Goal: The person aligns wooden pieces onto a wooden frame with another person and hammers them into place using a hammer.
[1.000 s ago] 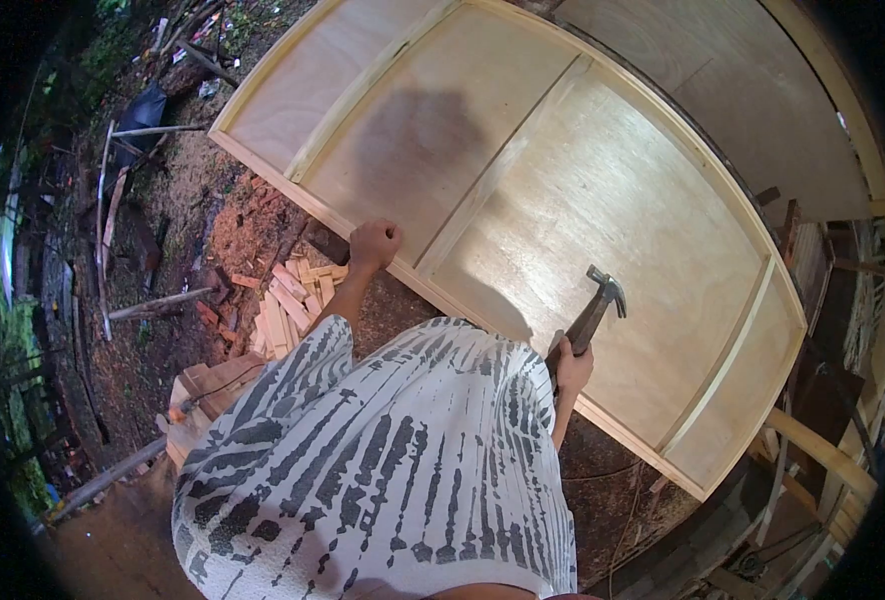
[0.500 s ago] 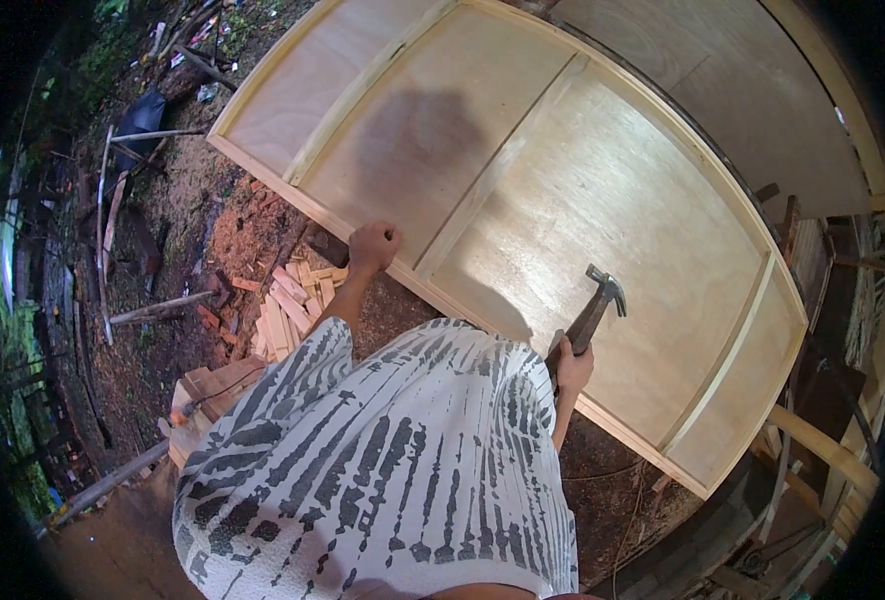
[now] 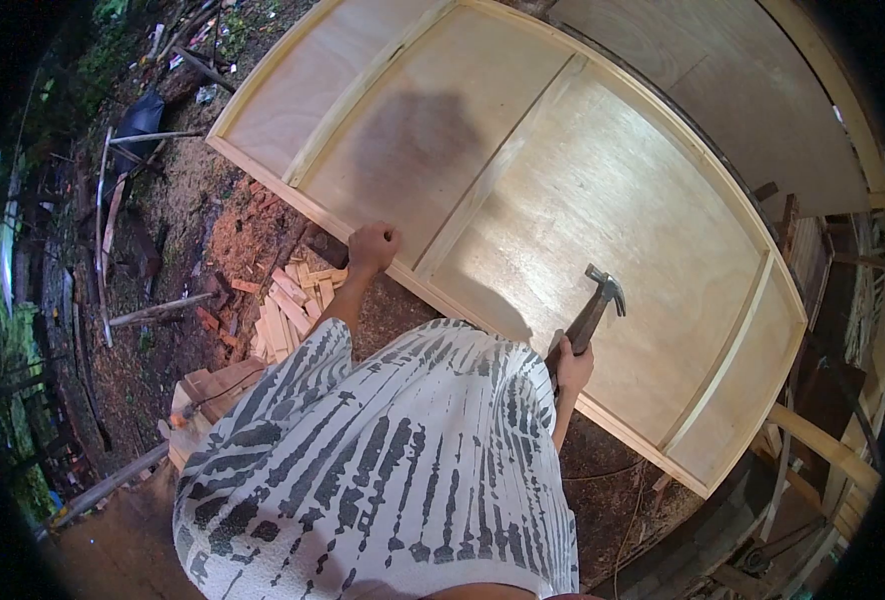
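Observation:
My left hand (image 3: 374, 247) is curled closed at the near edge of a framed plywood panel (image 3: 613, 170). Whatever its fingers hold, if anything, is hidden. Farther right, my right hand (image 3: 574, 366) grips a claw hammer (image 3: 591, 318) by its handle. The hammer's metal head points away from me over the panel's face. Thin wooden strips (image 3: 498, 172) cross the panel, and light wooden rails run around its border. Shadows fall on the panel's left and middle parts.
Cut wood pieces (image 3: 288, 305) lie heaped below my left forearm, near reddish wood chips (image 3: 248, 225). Another plywood sheet (image 3: 723, 90) is beyond the panel. Poles and branches (image 3: 163, 308) stand at the left, and a curved beam (image 3: 828, 450) sits at the lower right.

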Action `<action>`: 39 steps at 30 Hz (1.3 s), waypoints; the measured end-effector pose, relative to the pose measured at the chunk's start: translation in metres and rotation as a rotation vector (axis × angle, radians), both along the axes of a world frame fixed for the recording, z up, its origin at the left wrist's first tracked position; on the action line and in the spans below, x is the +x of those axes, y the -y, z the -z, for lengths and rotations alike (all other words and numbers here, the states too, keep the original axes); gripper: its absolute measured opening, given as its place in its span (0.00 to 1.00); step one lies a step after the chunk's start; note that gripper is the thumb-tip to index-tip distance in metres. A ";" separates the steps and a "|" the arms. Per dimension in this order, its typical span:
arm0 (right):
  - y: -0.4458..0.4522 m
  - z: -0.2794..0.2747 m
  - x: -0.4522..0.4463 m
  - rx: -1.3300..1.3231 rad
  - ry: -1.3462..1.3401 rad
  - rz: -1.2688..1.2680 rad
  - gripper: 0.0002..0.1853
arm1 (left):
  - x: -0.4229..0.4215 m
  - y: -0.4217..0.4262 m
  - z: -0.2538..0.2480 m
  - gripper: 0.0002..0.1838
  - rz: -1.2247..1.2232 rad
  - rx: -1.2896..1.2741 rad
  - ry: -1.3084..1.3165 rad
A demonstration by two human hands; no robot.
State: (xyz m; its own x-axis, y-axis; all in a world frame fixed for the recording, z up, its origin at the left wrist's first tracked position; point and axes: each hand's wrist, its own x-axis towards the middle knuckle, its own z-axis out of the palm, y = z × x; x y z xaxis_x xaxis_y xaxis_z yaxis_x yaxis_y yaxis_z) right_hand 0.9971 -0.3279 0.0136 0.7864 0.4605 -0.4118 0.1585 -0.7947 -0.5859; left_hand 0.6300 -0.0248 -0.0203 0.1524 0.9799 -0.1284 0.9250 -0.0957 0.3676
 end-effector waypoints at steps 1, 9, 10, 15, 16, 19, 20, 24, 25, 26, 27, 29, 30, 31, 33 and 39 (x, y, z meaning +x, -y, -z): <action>0.000 -0.001 0.000 -0.001 -0.002 0.001 0.27 | 0.000 0.000 -0.001 0.15 0.000 0.000 0.001; -0.002 -0.004 -0.001 -0.001 0.005 -0.005 0.26 | 0.003 0.001 -0.007 0.15 -0.015 -0.004 -0.017; -0.002 -0.004 -0.001 0.004 0.001 -0.006 0.26 | 0.002 0.000 -0.007 0.15 -0.014 -0.004 -0.017; -0.001 -0.002 -0.001 0.015 -0.001 -0.001 0.26 | 0.003 0.000 -0.007 0.15 -0.013 -0.017 -0.012; -0.001 -0.002 -0.001 0.015 0.001 0.001 0.26 | 0.003 0.000 -0.008 0.15 -0.013 -0.017 -0.011; -0.001 0.000 -0.001 0.011 0.007 0.006 0.26 | 0.002 0.000 -0.006 0.15 -0.015 -0.025 -0.003; -0.001 0.000 -0.001 0.006 0.009 0.008 0.26 | 0.001 0.000 -0.002 0.15 -0.021 -0.015 0.006; 0.000 0.000 -0.001 0.027 -0.022 0.004 0.27 | 0.000 0.001 0.000 0.14 -0.022 0.017 0.020; 0.000 0.000 -0.001 0.023 -0.016 0.003 0.27 | 0.000 0.001 -0.001 0.14 -0.022 0.017 0.020; 0.000 0.000 -0.001 0.019 -0.011 0.002 0.27 | 0.001 0.001 -0.002 0.15 -0.020 0.015 0.013; 0.000 0.000 -0.001 0.019 -0.011 0.002 0.27 | 0.001 0.001 -0.004 0.15 -0.018 0.012 0.005; 0.000 0.000 -0.001 0.010 -0.015 0.003 0.27 | 0.001 0.001 -0.004 0.15 -0.016 0.015 0.004; 0.000 0.000 -0.001 0.010 -0.014 0.003 0.27 | 0.002 0.001 -0.004 0.15 -0.015 0.018 0.001; 0.000 0.000 -0.001 -0.005 -0.008 0.002 0.27 | 0.002 0.001 -0.004 0.15 -0.015 0.018 0.002; 0.000 0.000 0.000 -0.021 -0.002 0.000 0.27 | 0.002 0.002 -0.005 0.15 -0.023 0.019 0.004; 0.002 0.006 0.002 -0.013 -0.001 -0.011 0.28 | 0.001 0.001 -0.003 0.15 -0.025 0.008 0.027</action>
